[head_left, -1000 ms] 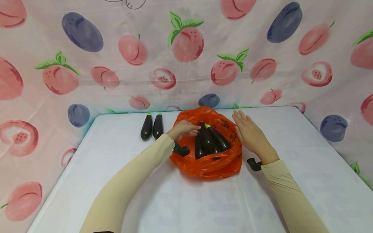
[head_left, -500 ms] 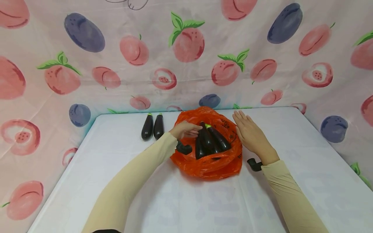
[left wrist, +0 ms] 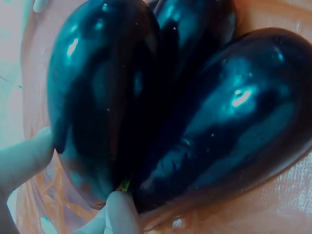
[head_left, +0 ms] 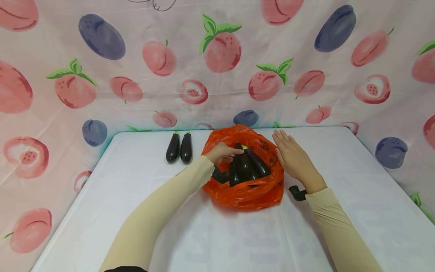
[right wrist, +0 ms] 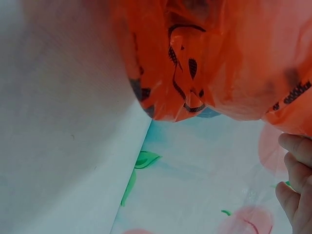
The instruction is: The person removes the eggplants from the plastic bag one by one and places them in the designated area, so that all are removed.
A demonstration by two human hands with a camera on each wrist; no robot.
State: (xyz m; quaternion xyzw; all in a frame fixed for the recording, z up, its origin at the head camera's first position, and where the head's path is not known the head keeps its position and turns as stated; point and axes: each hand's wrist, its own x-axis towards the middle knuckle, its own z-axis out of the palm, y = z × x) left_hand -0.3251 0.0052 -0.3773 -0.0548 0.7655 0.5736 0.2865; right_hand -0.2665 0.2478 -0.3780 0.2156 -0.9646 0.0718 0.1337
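Note:
An orange plastic bag [head_left: 244, 196] lies wide-mouthed on the table, with several dark, glossy eggplants [head_left: 259, 166] inside. My left hand [head_left: 222, 152] reaches in over the bag's left side and pinches the narrow end of one eggplant [left wrist: 97, 87]. In the left wrist view its thumb touches that eggplant's side, while a fingertip [left wrist: 122, 214] sits by the stem between two eggplants. My right hand [head_left: 290, 156] is held with straight fingers beside the bag's right rim; whether it touches the plastic is unclear. The bag's printed side [right wrist: 190, 73] fills the upper right wrist view.
Two more eggplants, one at the left [head_left: 173, 148] and its neighbour [head_left: 186, 148], lie side by side on the white table [head_left: 119, 181] left of the bag. A fruit-printed cloth [head_left: 190, 56] hangs behind the table's back edge.
My left hand has moved slightly right and deeper over the bag, from beside the eggplants onto one's narrow end. My right hand has stayed in place.

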